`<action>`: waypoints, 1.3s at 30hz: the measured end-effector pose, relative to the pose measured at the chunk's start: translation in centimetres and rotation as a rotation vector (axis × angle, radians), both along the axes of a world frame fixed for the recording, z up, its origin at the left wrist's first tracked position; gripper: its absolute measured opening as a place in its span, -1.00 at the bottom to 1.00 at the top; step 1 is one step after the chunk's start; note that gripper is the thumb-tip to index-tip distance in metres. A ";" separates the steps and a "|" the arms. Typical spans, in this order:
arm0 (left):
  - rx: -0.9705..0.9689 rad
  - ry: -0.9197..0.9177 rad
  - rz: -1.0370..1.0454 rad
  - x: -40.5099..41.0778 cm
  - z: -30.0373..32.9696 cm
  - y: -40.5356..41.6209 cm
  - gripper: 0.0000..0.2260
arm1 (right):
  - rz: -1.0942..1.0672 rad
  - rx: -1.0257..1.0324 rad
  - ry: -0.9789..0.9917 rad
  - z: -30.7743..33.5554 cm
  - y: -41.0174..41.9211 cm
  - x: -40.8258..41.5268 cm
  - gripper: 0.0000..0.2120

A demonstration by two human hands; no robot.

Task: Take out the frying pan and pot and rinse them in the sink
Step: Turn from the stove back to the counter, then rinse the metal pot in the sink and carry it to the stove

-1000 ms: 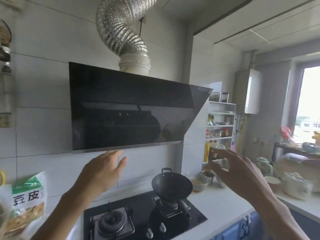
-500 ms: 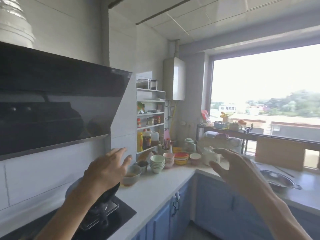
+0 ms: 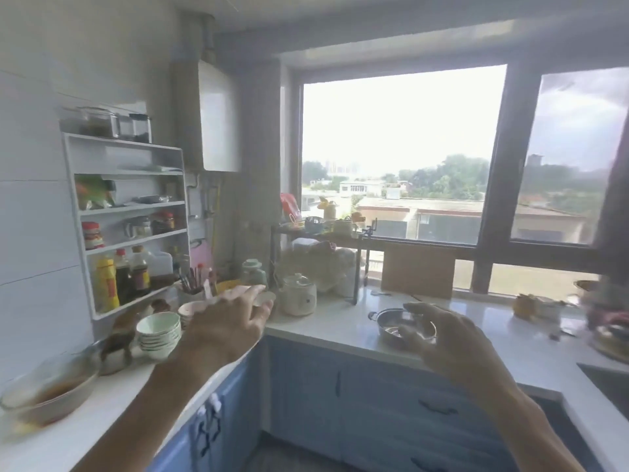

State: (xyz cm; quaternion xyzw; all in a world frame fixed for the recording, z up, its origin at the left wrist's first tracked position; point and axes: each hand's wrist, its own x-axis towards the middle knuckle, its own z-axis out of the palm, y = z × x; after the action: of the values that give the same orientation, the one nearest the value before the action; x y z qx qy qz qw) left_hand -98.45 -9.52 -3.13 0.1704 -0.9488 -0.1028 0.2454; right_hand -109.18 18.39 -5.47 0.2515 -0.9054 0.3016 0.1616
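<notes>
Steel pot point(image 3: 401, 327) on the white counter point(image 3: 343, 323), both hands empty with fingers spread; labels unreadable.

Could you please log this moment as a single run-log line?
left hand: open, raised, empty | right hand: open, raised, empty | steel pot: on counter, untouched | sink: far right

Two forearms enter from the lower edge, both bare to the frame's limit; no sleeve, cuff or glove is visible on either. Left hand point(image 3: 226, 327): no ring, watch, strap or bandage seen on the back or wrist. Right hand point(image 3: 452, 338): likewise unadorned. Fingertips are motion-blurred; nail detail cannot be determined.
</notes>
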 end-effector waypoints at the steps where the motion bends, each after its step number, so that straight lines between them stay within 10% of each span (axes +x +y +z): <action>1: 0.011 -0.010 -0.031 -2.5 -0.6 0.4 -0.60 | -0.006 -0.012 -0.001 -0.6 0.7 -1.7 -0.84; 23: 0.177 -0.356 -0.401 -58.4 -17.0 -0.6 -0.63 | -0.174 -0.026 -0.543 -16.7 6.4 -50.2 -0.72; 39: 0.766 -0.635 -0.241 -84.2 -33.9 -3.9 -0.67 | -0.186 -0.235 -1.013 -33.1 9.6 -76.7 -0.71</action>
State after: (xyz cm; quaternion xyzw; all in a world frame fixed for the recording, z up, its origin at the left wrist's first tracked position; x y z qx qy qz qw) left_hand -182.70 -13.44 -37.06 0.1603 -0.8837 -0.4139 -0.1486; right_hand -185.90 27.96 -38.55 -0.0268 -0.8486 0.4692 -0.2429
